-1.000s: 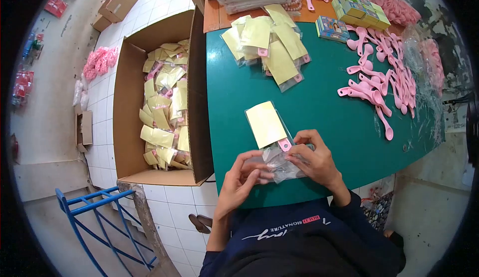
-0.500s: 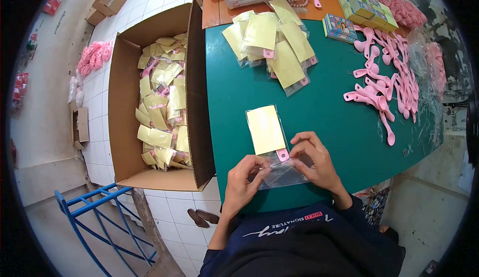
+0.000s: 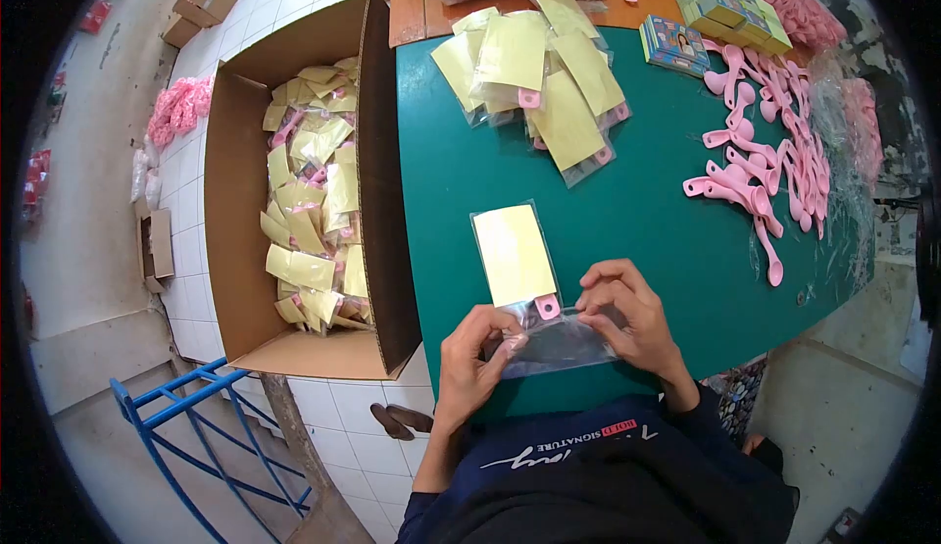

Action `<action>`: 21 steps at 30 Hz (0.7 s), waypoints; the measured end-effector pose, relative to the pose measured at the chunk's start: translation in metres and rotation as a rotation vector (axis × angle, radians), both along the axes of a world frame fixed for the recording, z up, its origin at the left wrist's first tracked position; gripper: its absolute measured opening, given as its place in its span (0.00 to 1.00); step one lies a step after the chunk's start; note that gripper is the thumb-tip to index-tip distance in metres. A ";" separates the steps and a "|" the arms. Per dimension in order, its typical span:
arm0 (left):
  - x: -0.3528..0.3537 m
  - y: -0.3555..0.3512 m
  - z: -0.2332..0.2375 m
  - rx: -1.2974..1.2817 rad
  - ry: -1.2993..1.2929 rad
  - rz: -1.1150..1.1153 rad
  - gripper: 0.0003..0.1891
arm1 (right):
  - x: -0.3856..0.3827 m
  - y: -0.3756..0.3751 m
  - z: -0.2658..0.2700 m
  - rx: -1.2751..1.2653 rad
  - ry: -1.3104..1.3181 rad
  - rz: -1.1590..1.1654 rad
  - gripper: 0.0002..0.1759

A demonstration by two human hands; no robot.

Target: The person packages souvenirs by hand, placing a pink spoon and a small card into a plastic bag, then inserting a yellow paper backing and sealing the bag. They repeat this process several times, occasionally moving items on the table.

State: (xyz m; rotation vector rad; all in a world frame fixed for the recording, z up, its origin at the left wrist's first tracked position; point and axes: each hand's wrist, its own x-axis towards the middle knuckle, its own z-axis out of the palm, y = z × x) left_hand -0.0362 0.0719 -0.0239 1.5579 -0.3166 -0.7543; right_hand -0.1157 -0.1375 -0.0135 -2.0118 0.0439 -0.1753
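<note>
A clear plastic bag [image 3: 561, 350] lies on the green tabletop in front of me, with a yellow card [image 3: 515, 253] in its far part. At the card's lower edge shows the holed end of a pink spoon handle [image 3: 548, 306]; the rest of the spoon is hidden. My left hand [image 3: 478, 360] pinches the bag between thumb and fingers, just left of the handle. On the other side, my right hand [image 3: 632, 321] is closed on the bag's right edge, with its index finger bent above. The bag's near end spreads flat between both hands.
Filled bags with yellow cards [image 3: 569, 123] are piled at the back. Loose pink spoons [image 3: 740, 186] lie at right, near small card boxes [image 3: 673, 46]. A large cardboard box [image 3: 380, 201] of filled bags stands left. A blue metal frame [image 3: 176, 402] is lower left.
The bag with the card has shifted slightly left, while my right hand has moved a little right. Both hands still hold the bag. The camera view has also shifted slightly.
</note>
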 end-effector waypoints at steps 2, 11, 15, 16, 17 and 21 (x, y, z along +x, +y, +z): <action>-0.001 -0.001 0.000 -0.046 -0.016 0.001 0.04 | 0.003 0.005 0.010 -0.020 0.004 0.009 0.13; 0.001 -0.003 0.006 0.071 -0.327 -0.027 0.06 | 0.000 0.008 0.006 0.033 -0.005 0.021 0.11; -0.004 -0.001 0.004 0.077 -0.242 -0.023 0.06 | 0.000 0.006 0.011 0.115 0.043 0.073 0.08; -0.005 -0.001 0.003 0.068 -0.249 -0.028 0.06 | -0.001 0.003 0.008 0.083 0.034 0.088 0.08; -0.005 -0.002 0.003 0.058 -0.256 -0.033 0.06 | -0.002 0.002 0.005 0.050 0.024 0.104 0.08; -0.008 -0.008 0.013 0.134 -0.189 0.013 0.05 | -0.005 0.015 -0.001 0.744 0.259 -0.095 0.05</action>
